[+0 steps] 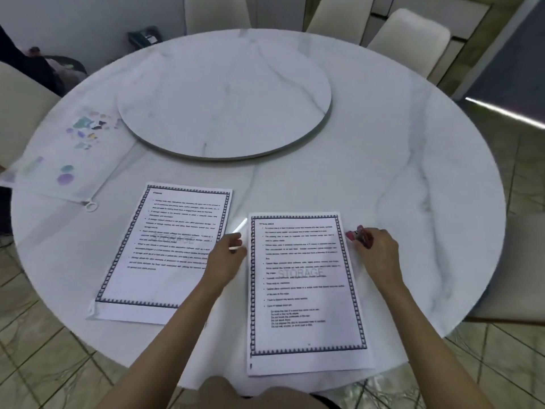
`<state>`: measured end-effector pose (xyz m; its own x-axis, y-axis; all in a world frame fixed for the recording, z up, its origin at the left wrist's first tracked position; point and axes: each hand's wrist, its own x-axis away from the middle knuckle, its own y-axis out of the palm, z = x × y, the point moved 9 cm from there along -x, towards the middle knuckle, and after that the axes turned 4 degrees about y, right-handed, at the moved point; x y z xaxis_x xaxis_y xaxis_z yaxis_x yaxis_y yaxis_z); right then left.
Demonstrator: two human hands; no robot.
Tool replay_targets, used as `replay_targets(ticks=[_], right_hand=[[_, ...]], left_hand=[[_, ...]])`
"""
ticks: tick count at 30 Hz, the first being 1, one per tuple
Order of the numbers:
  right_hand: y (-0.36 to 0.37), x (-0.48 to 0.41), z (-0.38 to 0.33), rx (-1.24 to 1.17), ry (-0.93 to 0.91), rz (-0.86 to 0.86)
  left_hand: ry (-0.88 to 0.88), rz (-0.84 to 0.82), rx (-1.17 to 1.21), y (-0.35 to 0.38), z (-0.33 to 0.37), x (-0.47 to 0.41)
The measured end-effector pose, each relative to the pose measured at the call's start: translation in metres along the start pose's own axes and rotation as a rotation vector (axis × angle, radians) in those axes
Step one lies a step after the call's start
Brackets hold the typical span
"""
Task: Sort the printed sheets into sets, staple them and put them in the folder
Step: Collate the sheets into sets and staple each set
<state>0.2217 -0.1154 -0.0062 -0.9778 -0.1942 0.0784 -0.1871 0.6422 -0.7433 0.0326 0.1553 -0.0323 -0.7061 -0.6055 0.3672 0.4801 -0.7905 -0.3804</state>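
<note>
The round marble table (413,172) carries a raised turntable (224,93) at its centre; the table's whole right portion and the strip between turntable and papers lie bare. Chairs (410,39) ring the far edge.

Two sets of printed sheets lie near the person. The left stack (165,252) sits tilted, its near edge close to the table rim, with lower sheets showing unevenly at the near-left corner. The right stack (306,293) lies nearly square to the person, its near edge overhanging the rim. Both top sheets show a dark patterned border, bulleted text and a grey "STORAGE" watermark.

A clear zip folder (59,154) with pastel stickers lies at the far left, well apart from both stacks, its far-left corner over the table edge.

The left hand (227,255) rests between the stacks, fingers curled loosely. The right hand (374,246), just beside the right stack's right edge, is closed around a red stapler (358,235).
</note>
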Motion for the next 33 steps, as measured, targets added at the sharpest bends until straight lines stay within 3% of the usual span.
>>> replay_targets(ticks=[6,10,12,17,22,33], right_hand=[[0.004,-0.007,0.032,0.069,0.046,-0.001],[-0.010,0.011,-0.007,-0.011,-0.085,0.174],[0.005,0.026,-0.034,-0.086,-0.205,0.091],[0.082,0.065,-0.067,0.069,-0.438,-0.240],[0.105,0.073,-0.062,0.191,-0.512,-0.221],[0.104,0.069,-0.061,0.156,-0.543,-0.179]], left_hand=[[-0.068,0.026,0.012,0.006,-0.002,-0.010],[-0.090,0.056,0.016,0.006,-0.004,-0.013],[-0.108,0.071,0.032,0.006,-0.006,-0.015],[-0.131,0.087,0.101,0.009,-0.005,-0.019],[-0.141,0.055,0.094,0.011,-0.004,-0.024],[-0.136,-0.006,0.030,0.019,0.002,-0.041]])
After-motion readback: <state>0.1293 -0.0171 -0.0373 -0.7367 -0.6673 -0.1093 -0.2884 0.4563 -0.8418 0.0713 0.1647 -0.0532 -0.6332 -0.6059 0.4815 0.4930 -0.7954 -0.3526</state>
